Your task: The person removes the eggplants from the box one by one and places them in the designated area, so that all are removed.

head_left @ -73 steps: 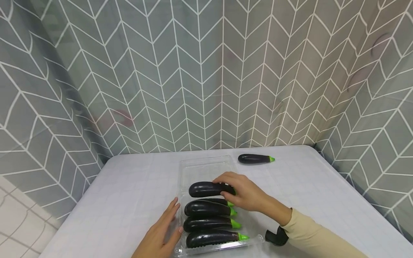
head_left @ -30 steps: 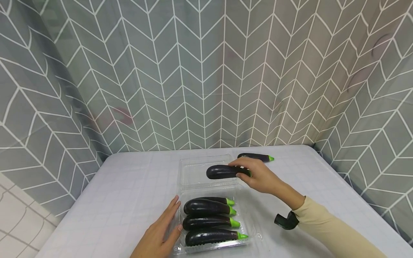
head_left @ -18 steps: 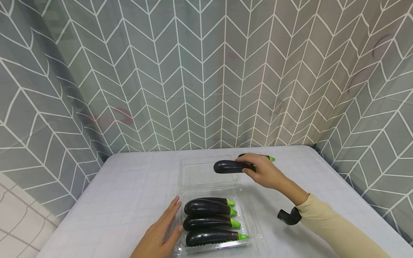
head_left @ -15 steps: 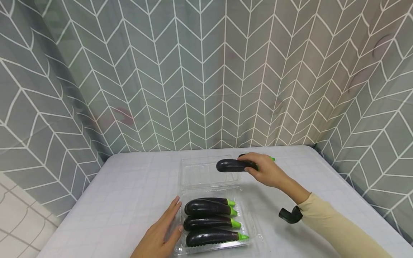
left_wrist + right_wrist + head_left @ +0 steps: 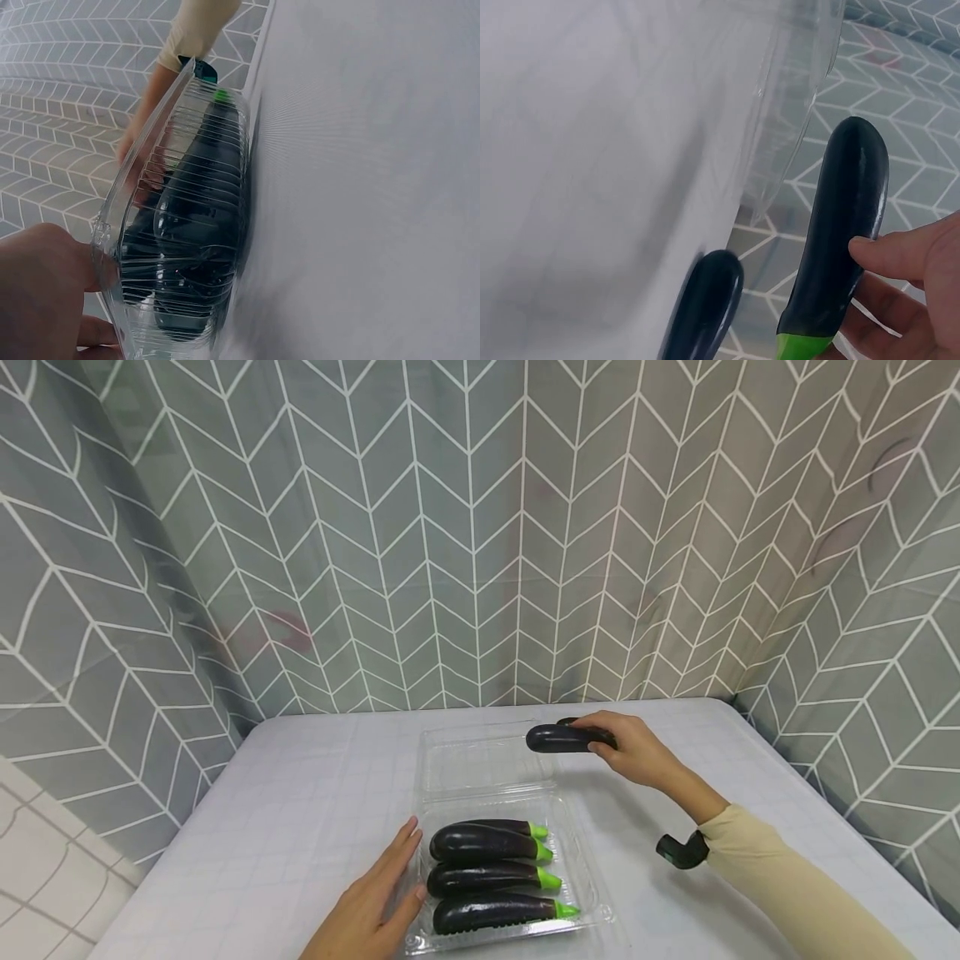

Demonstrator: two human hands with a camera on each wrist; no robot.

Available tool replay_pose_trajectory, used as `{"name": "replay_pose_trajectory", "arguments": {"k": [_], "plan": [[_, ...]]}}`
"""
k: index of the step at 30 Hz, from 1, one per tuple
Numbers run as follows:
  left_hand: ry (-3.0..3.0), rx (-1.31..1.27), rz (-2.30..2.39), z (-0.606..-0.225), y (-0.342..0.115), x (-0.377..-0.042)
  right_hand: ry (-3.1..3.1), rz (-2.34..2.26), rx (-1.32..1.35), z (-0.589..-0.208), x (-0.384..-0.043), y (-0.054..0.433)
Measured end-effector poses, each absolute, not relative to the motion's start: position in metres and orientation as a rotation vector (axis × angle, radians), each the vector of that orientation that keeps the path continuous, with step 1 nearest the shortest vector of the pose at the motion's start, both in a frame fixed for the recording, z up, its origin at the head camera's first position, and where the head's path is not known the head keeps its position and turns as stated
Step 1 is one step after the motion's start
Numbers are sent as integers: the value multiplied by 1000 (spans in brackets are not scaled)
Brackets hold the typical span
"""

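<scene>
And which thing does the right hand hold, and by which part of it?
An eggplant, held by the right hand around the half nearer its green cap.

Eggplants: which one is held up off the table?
The eggplant in the right hand; the other visible ones lie in the clear container, except a loose one on the table.

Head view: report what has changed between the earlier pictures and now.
Held throughout by the right hand, a long, glossy black eggplant with a green end moved from over the open, clear plastic box away and rightward, nearing the loose black eggplant. Nothing was let go. The left hand beside the box and four eggplants inside stayed put.
</scene>
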State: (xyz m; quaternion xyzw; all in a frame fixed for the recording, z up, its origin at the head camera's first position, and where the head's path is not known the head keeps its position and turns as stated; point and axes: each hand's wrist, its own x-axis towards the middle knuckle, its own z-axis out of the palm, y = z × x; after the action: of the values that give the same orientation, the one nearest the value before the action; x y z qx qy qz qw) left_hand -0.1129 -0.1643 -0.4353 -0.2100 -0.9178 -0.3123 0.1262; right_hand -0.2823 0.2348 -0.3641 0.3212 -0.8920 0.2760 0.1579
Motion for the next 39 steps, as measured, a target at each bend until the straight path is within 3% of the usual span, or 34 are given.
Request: {"name": "replay_pose_trajectory", "arguments": {"k": [39], "plan": [[-2698, -620, -931, -432, -164, -112, -2653, 740, 769, -397, -317, 272]]}}
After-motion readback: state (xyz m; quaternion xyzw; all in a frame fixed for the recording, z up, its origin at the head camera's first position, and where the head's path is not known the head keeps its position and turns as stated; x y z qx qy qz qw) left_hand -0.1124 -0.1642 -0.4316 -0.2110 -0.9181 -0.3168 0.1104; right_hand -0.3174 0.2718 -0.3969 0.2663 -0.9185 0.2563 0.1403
